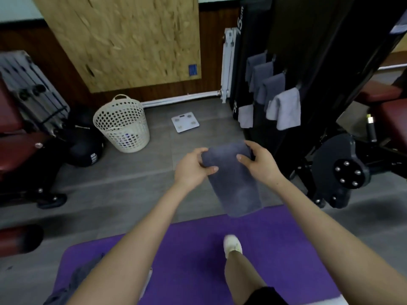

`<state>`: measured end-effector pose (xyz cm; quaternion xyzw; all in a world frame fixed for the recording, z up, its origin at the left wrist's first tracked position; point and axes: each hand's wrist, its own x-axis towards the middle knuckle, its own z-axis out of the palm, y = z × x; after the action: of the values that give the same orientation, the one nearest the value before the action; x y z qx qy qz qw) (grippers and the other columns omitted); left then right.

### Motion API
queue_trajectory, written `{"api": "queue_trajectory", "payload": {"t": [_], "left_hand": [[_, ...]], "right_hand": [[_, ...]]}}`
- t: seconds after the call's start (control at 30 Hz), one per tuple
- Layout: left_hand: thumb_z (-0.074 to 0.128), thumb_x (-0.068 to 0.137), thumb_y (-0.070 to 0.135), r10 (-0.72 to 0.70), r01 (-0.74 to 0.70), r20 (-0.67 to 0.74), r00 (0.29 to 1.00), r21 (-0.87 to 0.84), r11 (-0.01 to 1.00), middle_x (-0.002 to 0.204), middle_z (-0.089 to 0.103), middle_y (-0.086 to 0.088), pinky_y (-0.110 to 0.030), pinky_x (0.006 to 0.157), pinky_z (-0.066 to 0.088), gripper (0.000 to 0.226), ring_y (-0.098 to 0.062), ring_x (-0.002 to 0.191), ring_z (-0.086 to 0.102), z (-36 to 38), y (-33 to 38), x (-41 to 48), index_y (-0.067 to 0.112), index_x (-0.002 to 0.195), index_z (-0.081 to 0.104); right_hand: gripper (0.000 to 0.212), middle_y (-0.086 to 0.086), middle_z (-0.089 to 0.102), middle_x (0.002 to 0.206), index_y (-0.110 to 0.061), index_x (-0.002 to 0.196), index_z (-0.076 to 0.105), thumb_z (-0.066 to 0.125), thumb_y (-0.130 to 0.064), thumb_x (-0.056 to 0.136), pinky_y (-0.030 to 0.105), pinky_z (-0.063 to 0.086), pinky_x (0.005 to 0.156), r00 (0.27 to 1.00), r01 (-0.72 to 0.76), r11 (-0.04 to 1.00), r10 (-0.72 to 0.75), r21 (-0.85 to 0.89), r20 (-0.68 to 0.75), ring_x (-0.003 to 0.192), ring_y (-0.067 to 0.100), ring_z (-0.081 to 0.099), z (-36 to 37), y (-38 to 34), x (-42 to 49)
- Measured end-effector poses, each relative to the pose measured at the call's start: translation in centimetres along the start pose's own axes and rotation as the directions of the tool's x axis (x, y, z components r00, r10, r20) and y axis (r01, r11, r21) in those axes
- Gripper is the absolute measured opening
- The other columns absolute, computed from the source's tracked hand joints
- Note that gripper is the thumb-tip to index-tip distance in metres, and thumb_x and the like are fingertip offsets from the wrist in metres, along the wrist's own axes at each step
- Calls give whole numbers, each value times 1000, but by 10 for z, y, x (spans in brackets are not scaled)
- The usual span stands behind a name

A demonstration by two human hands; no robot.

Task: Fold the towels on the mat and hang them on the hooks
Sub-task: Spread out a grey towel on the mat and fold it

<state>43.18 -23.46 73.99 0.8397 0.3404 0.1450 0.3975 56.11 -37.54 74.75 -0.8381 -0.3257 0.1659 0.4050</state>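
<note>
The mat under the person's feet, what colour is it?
The mat is purple, plain with no pattern, seen in the head view.

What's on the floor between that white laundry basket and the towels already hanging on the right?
In the head view, a white bathroom scale lies flat on the grey floor between the basket and the hanging towels; the rest of that stretch is bare.
</note>
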Motion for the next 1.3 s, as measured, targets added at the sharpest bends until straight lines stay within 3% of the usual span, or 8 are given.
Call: {"api": "queue_trajectory", "payload": {"t": [0.23, 0.43, 0.63, 0.8, 1.03, 1.13, 1.23, 1.3], "left_hand": [[78, 70, 38, 106, -94, -69, 992, 152, 984, 106, 70, 1, -22, 75, 39, 57, -19, 104, 62, -24, 28, 129, 23, 121, 58], [78, 68, 44, 168, -174, 45, 985, 251, 952, 93, 68, 0, -25, 68, 41, 48, -20, 92, 64, -47, 60, 330, 21, 108, 65], [77, 70, 43, 207, -233, 134, 969, 224, 946, 102, 68, -2, -26, 69, 41, 58, -20, 95, 63, -40, 104, 528, 21, 120, 57], [76, 72, 39, 243, -258, 125, 962, 124, 958, 103, 68, -1, -26, 70, 45, 57, -18, 93, 63, -17, 130, 652, 20, 121, 55], [55, 86, 53, 254, -357, 365, 896, 249, 900, 98, 64, 6, -25, 69, 39, 37, -13, 92, 59, 8, 157, 799, 21, 101, 66], [46, 93, 46, 451, -494, 362, 816, 31, 869, 94, 59, 13, -25, 76, 41, 25, -13, 100, 58, 22, 183, 855, 29, 95, 64], [43, 97, 37, 425, -284, 502, 753, -334, 899, 132, 40, 19, -19, 100, 28, 37, 2, 123, 35, 37, 228, 895, 32, 133, 46], [43, 97, 30, 470, -174, 597, 650, -485, 857, 142, 33, 16, -16, 102, 25, 43, 1, 130, 30, 48, 255, 917, 33, 140, 35]], "right_hand": [[50, 3, 61, 123, -16, 131, 47, 61, -37, 88, 33, 43, 92, 995, 61, 988, -72, -142, -72, 114, 24, 55, -20, -23, 129], [38, -8, 59, 101, -19, 119, 51, 63, -35, 87, 25, 41, 74, 982, 107, 992, -117, -69, -147, 93, 9, 55, -41, -40, 314], [36, -8, 55, 94, -16, 120, 52, 62, -30, 89, 24, 38, 72, 974, 78, 994, -94, -82, -206, 90, 9, 54, -81, -43, 495], [31, -4, 62, 105, -15, 121, 52, 58, -23, 91, 25, 44, 80, 963, 80, 996, -84, -24, -257, 97, 11, 57, -111, -39, 615], [32, -3, 61, 120, -22, 127, 52, 52, -26, 95, 31, 44, 94, 988, 31, 992, -49, -124, -145, 110, 14, 55, -152, -22, 743], [29, -7, 62, 118, -25, 123, 56, 53, -26, 94, 36, 45, 98, 994, 37, 993, -49, -113, -102, 111, 11, 55, -182, -17, 781], [26, -4, 62, 118, -20, 121, 59, 52, -20, 95, 27, 43, 99, 997, 44, 999, -43, 19, -63, 112, 9, 56, -220, -23, 809], [23, -3, 64, 115, -24, 116, 61, 51, -19, 96, 23, 46, 94, 999, 44, 995, -41, 92, -34, 108, 7, 59, -240, -29, 824]]}}
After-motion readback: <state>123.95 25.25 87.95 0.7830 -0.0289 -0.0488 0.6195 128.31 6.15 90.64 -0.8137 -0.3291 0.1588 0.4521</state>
